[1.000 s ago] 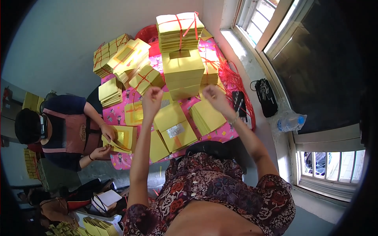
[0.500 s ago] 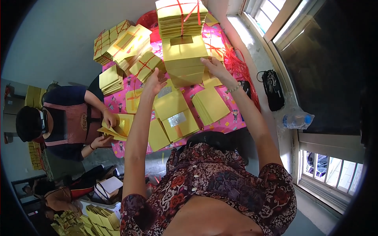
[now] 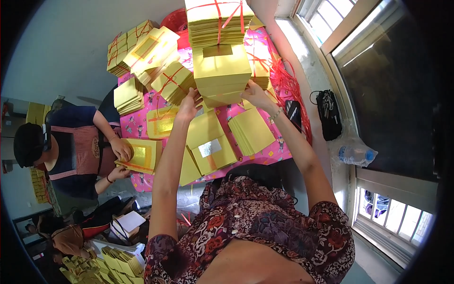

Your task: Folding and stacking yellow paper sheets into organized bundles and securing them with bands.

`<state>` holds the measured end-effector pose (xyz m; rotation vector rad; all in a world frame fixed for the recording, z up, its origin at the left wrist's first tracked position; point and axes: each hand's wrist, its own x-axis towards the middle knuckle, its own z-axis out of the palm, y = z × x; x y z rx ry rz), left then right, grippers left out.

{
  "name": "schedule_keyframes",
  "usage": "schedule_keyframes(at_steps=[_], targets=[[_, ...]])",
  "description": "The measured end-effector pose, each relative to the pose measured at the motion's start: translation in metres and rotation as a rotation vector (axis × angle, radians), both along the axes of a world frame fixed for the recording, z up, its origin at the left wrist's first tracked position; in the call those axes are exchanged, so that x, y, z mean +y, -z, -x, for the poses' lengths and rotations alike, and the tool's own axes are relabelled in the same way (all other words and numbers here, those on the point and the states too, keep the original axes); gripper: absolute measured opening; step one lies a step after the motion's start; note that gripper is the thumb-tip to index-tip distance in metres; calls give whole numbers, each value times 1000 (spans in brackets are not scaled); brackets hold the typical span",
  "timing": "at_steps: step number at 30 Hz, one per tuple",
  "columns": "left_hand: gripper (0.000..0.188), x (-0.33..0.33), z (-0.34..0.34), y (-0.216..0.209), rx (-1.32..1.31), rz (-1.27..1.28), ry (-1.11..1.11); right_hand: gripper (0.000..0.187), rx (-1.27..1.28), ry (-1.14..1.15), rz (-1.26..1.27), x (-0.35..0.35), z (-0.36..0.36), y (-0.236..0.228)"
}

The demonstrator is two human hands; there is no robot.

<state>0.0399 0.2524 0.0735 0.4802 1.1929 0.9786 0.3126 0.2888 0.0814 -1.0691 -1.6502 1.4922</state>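
Note:
A tall stack of yellow paper [image 3: 222, 71] stands on the pink cloth at the far middle of the table. My left hand [image 3: 190, 105] holds its lower left edge, fingertips pressed against the side. At the lower right edge my right hand [image 3: 257, 96] grips the same stack with bent fingers. Behind it rises a higher pile of yellow paper [image 3: 217, 31] tied with red string. Nearer me lie yellow sheets with a silver foil square [image 3: 209, 147], and to their right a fanned bundle of yellow sheets [image 3: 250, 131].
At the left a co-worker [image 3: 71, 146] in an apron handles yellow sheets with a gold square [image 3: 142, 154]. Tied paper bundles [image 3: 172, 80] fill the far left of the table. Loose red string [image 3: 288, 80] and a phone [image 3: 292, 113] lie by the right edge, near a plastic bottle [image 3: 354, 154].
My right hand has moved down the stack's right side and its fingers have bent inward. My left hand has come lower, against the left edge. The co-worker's sheets now lie flatter.

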Motion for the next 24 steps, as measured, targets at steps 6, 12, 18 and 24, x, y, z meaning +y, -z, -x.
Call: schedule_keyframes(at_steps=[6, 12, 18, 24], targets=[[63, 1, -3, -9, 62, -28, 53, 52, -127, -14, -103, 16, -4, 23], [64, -3, 1, -11, 64, -34, 66, 42, -264, 105, -231, 11, 4, 19], [66, -5, -2, -16, 56, -41, 79, 36, -472, 228, -231, 3, 9, 1], [66, -6, 3, -7, 23, -44, 82, 33, -483, 249, -290, 3, 12, 0]])
